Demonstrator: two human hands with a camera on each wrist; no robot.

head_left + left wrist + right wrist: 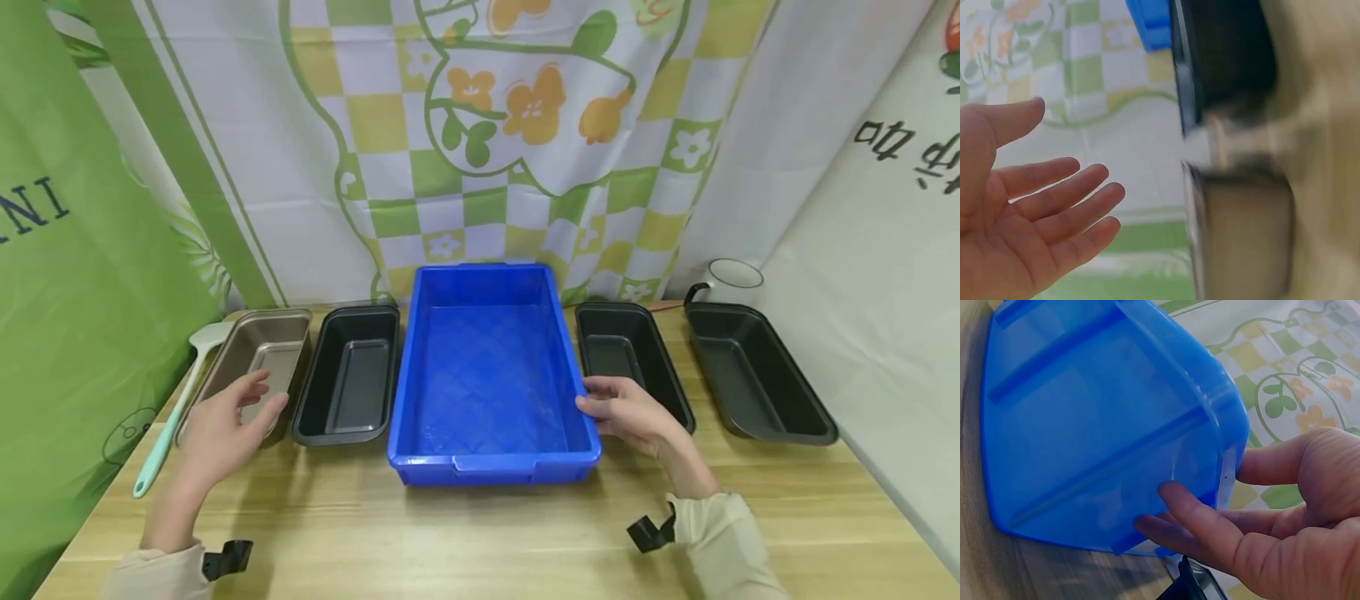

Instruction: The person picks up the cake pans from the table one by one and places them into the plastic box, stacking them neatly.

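Observation:
A blue plastic bin [487, 375] stands in the middle of the wooden table. My right hand [626, 412] pinches its right rim, the thumb at the edge and the fingers along the outer wall; the right wrist view shows the fingers [1191, 515] against the blue side. At the left, my left hand [228, 425] hovers above a gold-brown loaf pan [258, 333], fingers spread and slightly bent, holding nothing. In the left wrist view that palm [1022, 250] is beside the pans, apart from them. Between gold pan and bin sits a black loaf pan [348, 375].
Right of the bin are a black loaf pan [622, 342] and another dark loaf pan [757, 375]. A white mug [733, 283] with a black handle stands behind them. A spatula with a mint handle [168, 437] lies at the left edge. Curtains enclose the back and sides.

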